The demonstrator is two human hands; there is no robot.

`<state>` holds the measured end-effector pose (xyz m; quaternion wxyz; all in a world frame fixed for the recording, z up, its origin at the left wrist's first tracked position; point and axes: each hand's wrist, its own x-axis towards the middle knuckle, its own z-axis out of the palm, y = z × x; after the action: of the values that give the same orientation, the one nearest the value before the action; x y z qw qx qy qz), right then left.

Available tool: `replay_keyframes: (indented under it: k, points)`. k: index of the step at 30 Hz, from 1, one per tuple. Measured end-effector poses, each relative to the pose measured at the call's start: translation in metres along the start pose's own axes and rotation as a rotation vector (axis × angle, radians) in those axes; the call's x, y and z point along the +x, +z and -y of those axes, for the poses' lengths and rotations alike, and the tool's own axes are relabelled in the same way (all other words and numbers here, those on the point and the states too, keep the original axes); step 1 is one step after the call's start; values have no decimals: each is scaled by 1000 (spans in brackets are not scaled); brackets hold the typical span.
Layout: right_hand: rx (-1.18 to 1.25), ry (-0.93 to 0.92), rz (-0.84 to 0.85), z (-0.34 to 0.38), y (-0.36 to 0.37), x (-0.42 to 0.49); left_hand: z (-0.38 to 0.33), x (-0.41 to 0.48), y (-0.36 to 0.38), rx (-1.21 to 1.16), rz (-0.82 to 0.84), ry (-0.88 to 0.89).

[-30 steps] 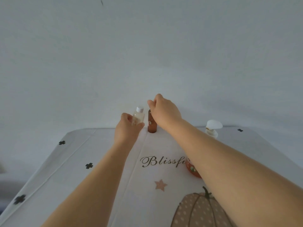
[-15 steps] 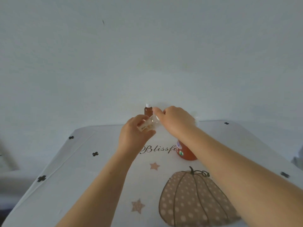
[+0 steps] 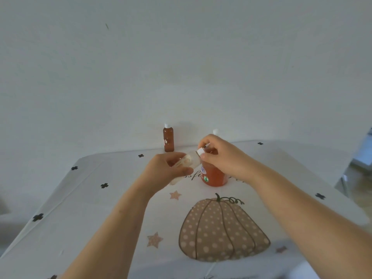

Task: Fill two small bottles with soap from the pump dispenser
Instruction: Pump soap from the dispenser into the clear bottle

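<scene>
**Operator:** What is the step in hand, and how should it be done?

**Technician:** By my reading, cap removal. Nearest the camera, the left hand [image 3: 169, 168] is curled closed around the body of the small clear plastic bottle [image 3: 190, 161], which lies tilted, neck pointing right and slightly up. The right hand [image 3: 219, 156] pinches the bottle's white screw cap [image 3: 200, 152] between thumb and fingertips, the other fingers loosely bent. Recommended practice: keep the left hand fixed as the anchor and turn only the cap. Do not squeeze the thin wall. Bring the neck upright before the cap comes free, in case anything remains inside.

**Operator:** Where are the things placed?

**Technician:** The clear bottle is held above the bench [image 3: 84, 208], which is covered by a white cloth printed with a spotted pumpkin [image 3: 221, 230]. Just behind the hands stands the orange soap dispenser with a round body and label [image 3: 213, 176]. Its white pump head [image 3: 215, 131] shows only partly above the right hand. Farthest back, near the wall, the small amber bottle with a white cap [image 3: 168, 138] stands upright and capped, well apart from both hands.

**Operator:** Condition of the clear bottle?

**Technician:** It is transparent and appears empty or nearly so, though blur prevents a firm reading. A pale label shows on its side. Expect it to be light and easily tipped once set down open.
</scene>
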<state>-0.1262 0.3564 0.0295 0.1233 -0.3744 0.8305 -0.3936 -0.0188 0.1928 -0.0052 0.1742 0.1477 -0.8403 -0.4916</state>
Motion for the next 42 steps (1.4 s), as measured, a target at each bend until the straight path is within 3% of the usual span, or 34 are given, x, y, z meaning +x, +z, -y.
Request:
replay_keyframes:
  k: [2,6,12,16,21,29,34,36,38,42]
  points:
    - [70,22,-65,-3,-6,-2,0,0,6,-16,8,-5]
    - [-77,99,-124,-7,-7,-3,-5,2,17,-3,41,17]
    - [181,37,22,-23,-18,-12,1,4,21,27,90,-9]
    - [153,122,-73,-31,-19,-11,0,3,26,-5,140,-11]
    - [209,72,3,-37,-28,-12,-6,1,30,-61,227,-41]
    - [349,50,-9,-52,-31,-12,-5,2,35,-188,347,-85]
    - [374,73,-126,-60,-31,-11,-5,3,37,-28,335,-104]
    - [251,124,-216,-70,-35,-8,-2,3,36,-24,300,-119]
    - [-29,200,-257,-83,-36,-6,3,4,35,-77,250,-121]
    - [-400,290,-226,-113,-24,-6,7,7,35,-108,130,-128]
